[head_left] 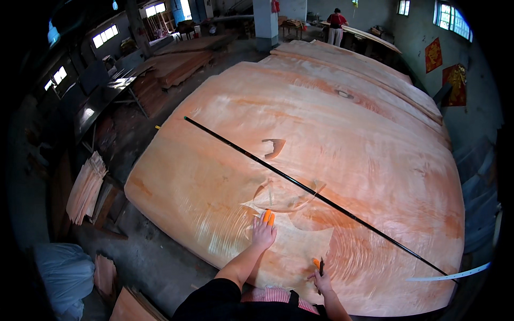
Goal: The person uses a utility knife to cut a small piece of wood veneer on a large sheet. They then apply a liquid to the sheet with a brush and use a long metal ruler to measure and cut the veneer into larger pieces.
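A large wood veneer sheet (364,160) lies in front of me, pale orange with wavy grain. My left hand (263,231) rests on it with fingers stretched out, orange covers on some fingertips. Under and beside that hand is a paler, ragged-edged veneer piece (305,241). Closer to the near edge, my right hand (322,281) grips a slim black tool (321,266) held upright; its tip and exact kind are unclear. An orange cover shows on a finger there too. Just beyond the left hand is a torn, curved patch (281,197) in the sheet.
A long black rod (314,193) crosses the sheet diagonally. At the right edge a white strip (460,275) sticks out. Veneer bundles (87,187) and a grey plastic-covered heap (63,275) stand at left. A person in red (337,24) stands at the back, beside more boards.
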Demonstrator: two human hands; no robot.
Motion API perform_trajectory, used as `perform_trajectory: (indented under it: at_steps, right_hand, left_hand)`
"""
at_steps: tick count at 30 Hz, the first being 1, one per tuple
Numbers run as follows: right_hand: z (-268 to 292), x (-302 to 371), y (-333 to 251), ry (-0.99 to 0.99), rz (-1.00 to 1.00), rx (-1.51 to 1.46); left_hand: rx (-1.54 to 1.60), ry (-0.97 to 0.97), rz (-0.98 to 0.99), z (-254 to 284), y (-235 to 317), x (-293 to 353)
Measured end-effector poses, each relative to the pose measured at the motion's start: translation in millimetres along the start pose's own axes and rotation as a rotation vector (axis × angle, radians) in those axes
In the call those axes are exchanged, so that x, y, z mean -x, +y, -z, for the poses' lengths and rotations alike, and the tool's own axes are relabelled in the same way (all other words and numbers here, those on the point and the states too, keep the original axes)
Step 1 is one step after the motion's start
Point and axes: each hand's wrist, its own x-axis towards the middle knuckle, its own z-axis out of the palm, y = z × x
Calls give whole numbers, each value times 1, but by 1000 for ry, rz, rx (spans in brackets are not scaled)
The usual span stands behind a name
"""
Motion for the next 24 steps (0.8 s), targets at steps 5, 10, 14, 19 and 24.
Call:
perform_trajectory:
  at_steps: [5, 10, 14, 19, 24]
  right_hand:
    - [1, 1, -5, -19, -12, 6]
    - [0, 10, -26, 28, -128, -62]
    - [-4, 5, -15, 85, -38, -93]
    - [3, 2, -12, 33, -117, -18]
    - [6, 7, -19, 27, -80, 123]
  left_hand:
    - [-4, -5, 12, 1, 2, -1]
    - [-13, 2, -15, -1, 1, -1]
    - [-15, -9, -26, 1, 5, -3]
    - [-42, -15, -35, 2, 9, -3]
    - [-71, 12, -76, -4, 7, -2]
